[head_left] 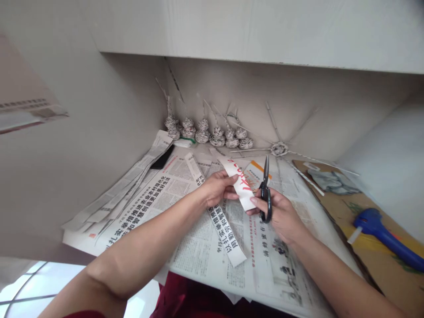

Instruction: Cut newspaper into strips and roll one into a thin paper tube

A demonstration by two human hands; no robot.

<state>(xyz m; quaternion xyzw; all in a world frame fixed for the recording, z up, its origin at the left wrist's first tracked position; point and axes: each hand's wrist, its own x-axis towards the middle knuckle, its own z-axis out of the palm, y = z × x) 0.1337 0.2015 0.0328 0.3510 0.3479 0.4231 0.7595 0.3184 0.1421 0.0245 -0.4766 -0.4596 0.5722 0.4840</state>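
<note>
A white paper strip with red marks was held in the air near the centre of the frame, slanting from upper left to lower right. The left hand gripped its left edge in a narrow pinch, with the thumb on top. The right hand pinched the strip's lower end under its thumb and also carried a pair of scissors, whose black handles hung about the fingers and whose blades pointed up the frame.

Beneath the hands, a long printed strip with bold black characters lay across a spread newspaper, partly hidden by the left hand. An orange-edged card lay just behind the scissors. At centre left of the frame, a pile of newspaper strips ran along the side, with a flat dark object next to its upper end.

Farther back, above the centre, gourd-shaped woven pieces stood in a row along the back wall, a green-edged white packet in front of them. To their right was a round woven piece with thin paper rods radiating from it. At the lower right, a blue glue gun rested on a brown cardboard sheet. A pale board crossed the top of the frame.
</note>
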